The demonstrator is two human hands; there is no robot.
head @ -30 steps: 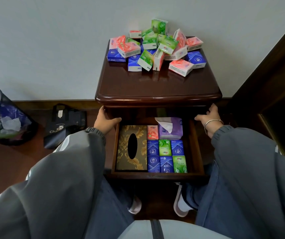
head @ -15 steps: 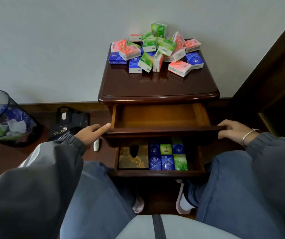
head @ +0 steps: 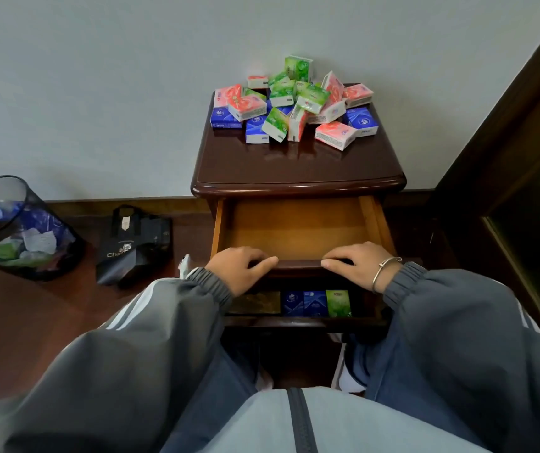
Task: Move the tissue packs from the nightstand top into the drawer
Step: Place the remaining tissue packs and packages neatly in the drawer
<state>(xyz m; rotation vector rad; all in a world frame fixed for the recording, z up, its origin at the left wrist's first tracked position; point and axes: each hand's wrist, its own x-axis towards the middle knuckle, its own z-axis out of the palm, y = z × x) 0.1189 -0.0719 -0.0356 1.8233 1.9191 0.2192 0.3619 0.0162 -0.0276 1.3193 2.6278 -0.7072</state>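
While gripping the front rim of the open upper drawer (head: 298,230) with left hand (head: 240,269) and right hand (head: 356,266), both curled over it, looks to stand at the very start: shows it bare, tissue packs (head: 294,103) heaped beyond the hands on the nightstand top (head: 294,165), all left to move.

Soft even daylight, sharp centre — edges bowed

A plain pale wall (head: 98,76) meets a dark wooden baseboard (head: 75,204) above a glossy reddish-brown floor (head: 33,322). At left stand 1 black mesh wastebasket (head: 53,253) holding crumpled wrappers and 1 black bag (head: 134,246) just beside it. Dark wooden furniture (head: 523,142) fills the right edge. The light is soft and even.
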